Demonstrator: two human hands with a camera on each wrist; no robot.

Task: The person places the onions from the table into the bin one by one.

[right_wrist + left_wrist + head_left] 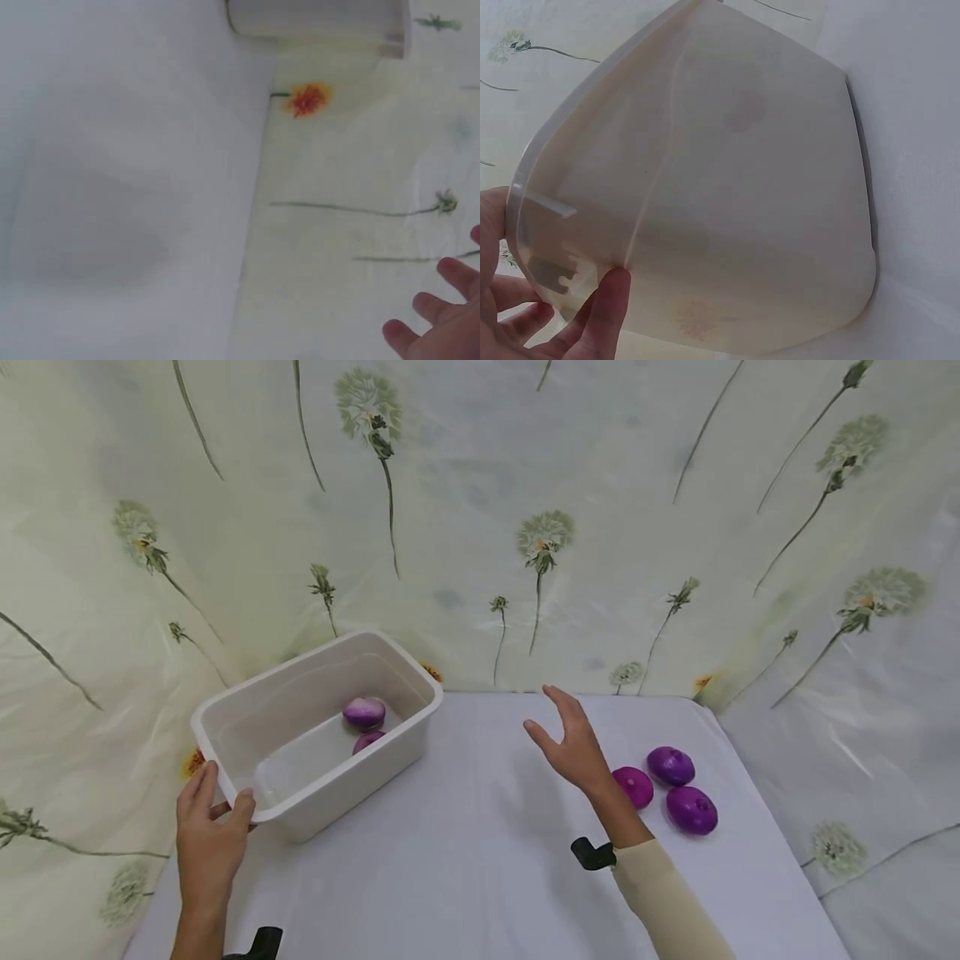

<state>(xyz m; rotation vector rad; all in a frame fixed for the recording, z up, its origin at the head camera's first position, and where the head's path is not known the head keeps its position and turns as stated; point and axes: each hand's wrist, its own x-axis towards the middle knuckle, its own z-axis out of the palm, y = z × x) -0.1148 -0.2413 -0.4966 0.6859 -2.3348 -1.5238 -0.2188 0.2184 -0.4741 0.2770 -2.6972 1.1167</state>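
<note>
An off-white plastic bin stands at the left of the table. Two purple onions lie inside it: one onion shows whole, while the bin's wall partly hides the other onion. My left hand grips the near left corner of the rim. In the left wrist view, the thumb presses the bin's outer wall. My right hand hovers over the table, fingers extended and holding nothing. Beside its wrist rest three purple onions: one magenta onion, partly behind the forearm, and two darker onions.
A white cloth covers the table. Flower-printed sheeting hangs behind it and along both sides. The bin's far corner stands close to the back sheeting. Black wrist mounts are worn on both arms.
</note>
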